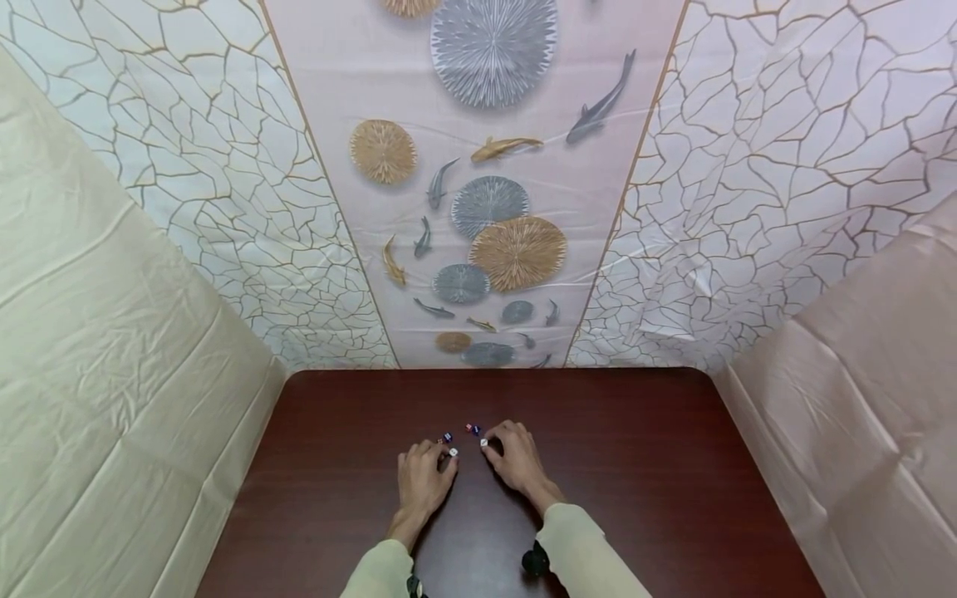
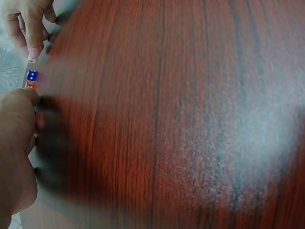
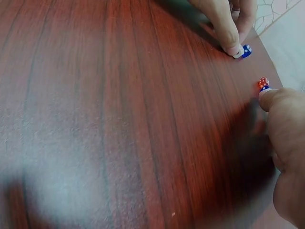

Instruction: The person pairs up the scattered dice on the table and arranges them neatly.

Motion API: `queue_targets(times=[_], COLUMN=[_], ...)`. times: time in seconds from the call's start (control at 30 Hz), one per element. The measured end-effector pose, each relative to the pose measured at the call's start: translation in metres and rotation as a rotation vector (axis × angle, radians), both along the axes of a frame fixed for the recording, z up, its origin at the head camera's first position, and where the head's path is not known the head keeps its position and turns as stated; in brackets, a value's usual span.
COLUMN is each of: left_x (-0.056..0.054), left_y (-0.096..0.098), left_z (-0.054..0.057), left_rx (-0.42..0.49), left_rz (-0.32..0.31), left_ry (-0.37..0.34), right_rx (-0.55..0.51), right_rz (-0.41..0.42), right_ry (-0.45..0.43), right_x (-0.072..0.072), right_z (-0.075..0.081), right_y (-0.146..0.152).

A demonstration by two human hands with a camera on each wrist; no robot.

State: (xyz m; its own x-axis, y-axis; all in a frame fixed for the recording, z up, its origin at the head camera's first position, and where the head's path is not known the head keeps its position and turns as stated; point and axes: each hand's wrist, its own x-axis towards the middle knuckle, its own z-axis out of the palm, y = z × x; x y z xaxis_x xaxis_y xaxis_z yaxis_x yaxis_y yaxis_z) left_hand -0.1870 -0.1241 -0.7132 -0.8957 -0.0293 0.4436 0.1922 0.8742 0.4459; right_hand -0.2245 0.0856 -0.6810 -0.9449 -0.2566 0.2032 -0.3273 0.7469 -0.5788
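My left hand (image 1: 424, 480) pinches a white die (image 1: 453, 452) between thumb and index finger, low over the table. Just beyond these fingertips sit a blue die (image 1: 448, 436) and a red die (image 1: 439, 442), the red one partly hidden by the hand. My right hand (image 1: 518, 457) pinches another white die (image 1: 483, 443) the same way. Close past it, a second red die (image 1: 468, 428) and blue die (image 1: 476, 430) stand side by side. In the right wrist view, the left hand's white die (image 3: 238, 51) appears beside a blue die (image 3: 246, 50); the right thumb covers part of its own group.
The dark red wood-grain table (image 1: 336, 415) ends at a patterned cloth backdrop (image 1: 493, 332). Pale cloth walls (image 1: 112, 374) rise along both sides. A black band (image 1: 535, 560) shows at the right wrist.
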Motion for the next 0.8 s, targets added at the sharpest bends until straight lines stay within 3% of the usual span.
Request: queue_targets(times=[0.27,0.53,0.8], left_x=[0.004,0.008,0.015], left_y=[-0.001,0.000,0.001], left_z=[0.001,0.006,0.008], left_rx=[-0.022,-0.016,-0.020], left_rz=[-0.014,-0.062,-0.132], left_ry=[0.040,0.074,0.104], right_rx=[-0.028,-0.041,-0.085], right_rz=[0.010,0.037,0.016], right_ry=[-0.006,0.058,-0.008], right_x=[0.010,0.022,0.035], right_z=[0.001,-0.004,0.002], right_y=[0.008,0.020,0.031])
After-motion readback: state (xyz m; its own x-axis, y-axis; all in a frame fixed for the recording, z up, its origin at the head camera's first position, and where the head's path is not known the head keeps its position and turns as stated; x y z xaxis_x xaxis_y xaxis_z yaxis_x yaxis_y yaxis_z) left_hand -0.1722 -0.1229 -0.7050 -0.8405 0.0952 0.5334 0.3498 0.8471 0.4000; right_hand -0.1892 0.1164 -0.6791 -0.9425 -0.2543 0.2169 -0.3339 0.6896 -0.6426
